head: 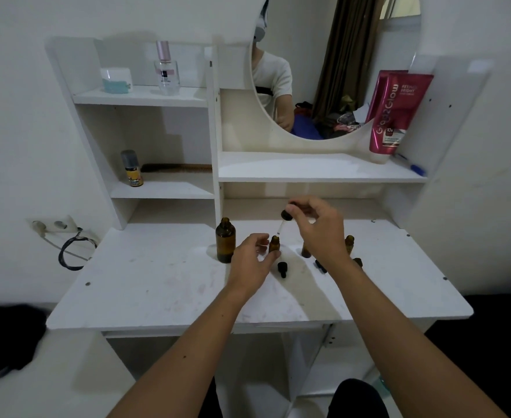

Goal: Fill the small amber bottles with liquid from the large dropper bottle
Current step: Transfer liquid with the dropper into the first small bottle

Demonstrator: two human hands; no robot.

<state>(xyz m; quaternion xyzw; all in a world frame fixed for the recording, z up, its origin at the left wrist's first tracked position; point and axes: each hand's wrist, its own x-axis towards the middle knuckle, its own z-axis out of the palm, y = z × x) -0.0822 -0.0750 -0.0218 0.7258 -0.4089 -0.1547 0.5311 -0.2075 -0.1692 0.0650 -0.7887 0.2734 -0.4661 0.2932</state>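
Toward the desk's rear edge, mid-width | small amber bottle upright, left hand pinching it | right hand grips dropper; tip tilted just above mouth | large dropper bottle uncapped, left.

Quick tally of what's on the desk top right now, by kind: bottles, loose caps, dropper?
Large amber bottle: 1
Small amber bottles: 4, at and, two partly hidden by the right arm
Loose black caps: 2, at and
Dropper held in the right hand: 1
Total: 8
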